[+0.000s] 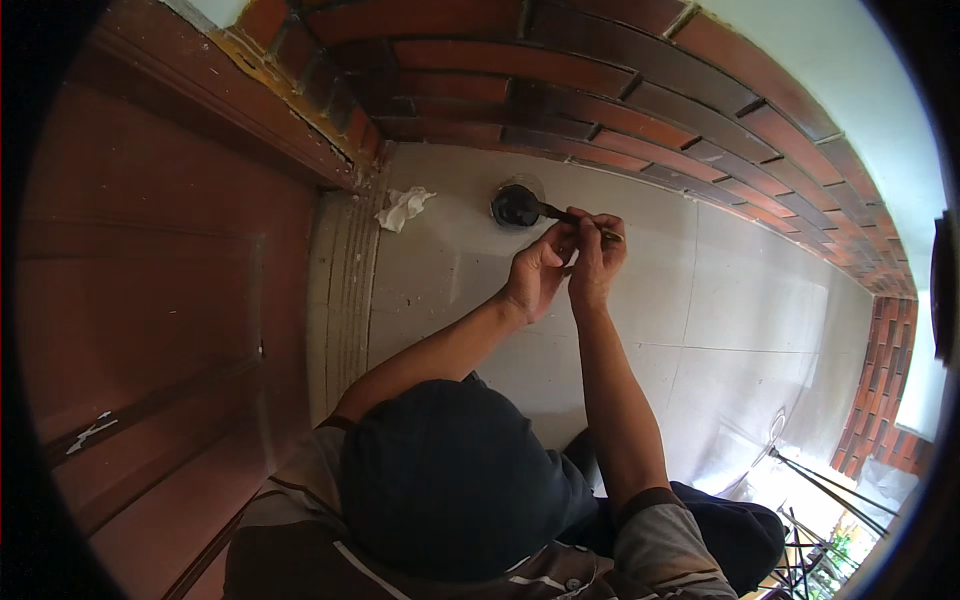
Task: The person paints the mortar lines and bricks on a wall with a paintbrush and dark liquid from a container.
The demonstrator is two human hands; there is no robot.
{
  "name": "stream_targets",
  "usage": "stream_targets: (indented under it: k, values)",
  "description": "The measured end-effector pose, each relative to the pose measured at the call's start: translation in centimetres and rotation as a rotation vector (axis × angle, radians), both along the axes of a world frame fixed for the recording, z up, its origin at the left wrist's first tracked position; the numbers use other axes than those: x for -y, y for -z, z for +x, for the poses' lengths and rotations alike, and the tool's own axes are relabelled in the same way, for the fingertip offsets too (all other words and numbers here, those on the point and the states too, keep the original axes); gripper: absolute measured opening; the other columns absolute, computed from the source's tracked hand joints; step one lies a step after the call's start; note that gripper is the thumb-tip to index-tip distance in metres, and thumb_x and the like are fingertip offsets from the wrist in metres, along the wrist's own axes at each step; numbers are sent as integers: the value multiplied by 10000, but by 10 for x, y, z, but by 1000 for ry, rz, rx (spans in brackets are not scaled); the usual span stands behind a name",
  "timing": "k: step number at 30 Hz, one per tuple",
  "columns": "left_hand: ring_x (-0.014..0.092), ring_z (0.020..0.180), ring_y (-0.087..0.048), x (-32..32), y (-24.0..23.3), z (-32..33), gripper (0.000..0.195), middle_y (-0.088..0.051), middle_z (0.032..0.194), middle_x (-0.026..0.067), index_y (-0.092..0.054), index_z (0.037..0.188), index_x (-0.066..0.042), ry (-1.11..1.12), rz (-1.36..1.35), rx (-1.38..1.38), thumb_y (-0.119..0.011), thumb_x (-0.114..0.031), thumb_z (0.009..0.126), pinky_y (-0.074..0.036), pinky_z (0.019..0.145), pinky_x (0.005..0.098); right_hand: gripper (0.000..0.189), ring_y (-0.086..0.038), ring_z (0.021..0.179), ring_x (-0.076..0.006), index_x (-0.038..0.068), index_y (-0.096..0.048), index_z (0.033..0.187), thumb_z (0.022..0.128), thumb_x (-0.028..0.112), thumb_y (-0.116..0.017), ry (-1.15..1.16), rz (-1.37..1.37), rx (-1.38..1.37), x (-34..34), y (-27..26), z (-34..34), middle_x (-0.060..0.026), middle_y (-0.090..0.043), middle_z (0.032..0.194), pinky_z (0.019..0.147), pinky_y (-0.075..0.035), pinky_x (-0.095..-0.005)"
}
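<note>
My right hand [601,259] is closed on the handle of a brush [559,214], which slants down to the left. The dark end of the brush is at the rim of a round container of black material [514,205] on the tiled floor. Just left of the right hand, my left hand [541,266] has its fingertips up by the brush handle, partly hidden; whether they grip it cannot be told. A crumpled white cloth or paper [404,208] lies on the floor left of the container.
A brown-red panelled door [150,300] stands at the left, beside a grooved threshold strip [349,277]. A brick-faced wall [525,97] runs behind the container. Thin dark rods or legs [832,484] stand at the lower right, near a bright opening.
</note>
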State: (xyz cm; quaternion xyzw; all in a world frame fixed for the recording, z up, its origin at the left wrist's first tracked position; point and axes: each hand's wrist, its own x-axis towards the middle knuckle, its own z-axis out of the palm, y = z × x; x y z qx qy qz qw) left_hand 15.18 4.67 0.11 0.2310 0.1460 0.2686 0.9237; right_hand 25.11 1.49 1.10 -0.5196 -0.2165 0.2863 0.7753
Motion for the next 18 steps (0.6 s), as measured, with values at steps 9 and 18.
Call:
stream_targets:
  k: [9, 18]
  values:
    - [111, 1219, -436, 2, -1, -1, 682, -531, 1294, -59, -505, 1348, -141, 20, -39, -20, -504, -220, 670, -300, 971, 314, 69, -633, 748, -153, 30, -480, 968, 937, 34, -541, 10, 12, -34, 6, -1, 4, -184, -688, 1007, 648, -505, -240]
    - [134, 1235, -437, 2, -5, 2, 686, -517, 1354, -19, -500, 1373, -132, -55, -86, -90, -485, -246, 697, -319, 965, 330, 66, -637, 765, -153, 19, -466, 969, 941, 23, -525, -2, -4, -70, 3, -8, 3, -197, -684, 1024, 685, -514, -265]
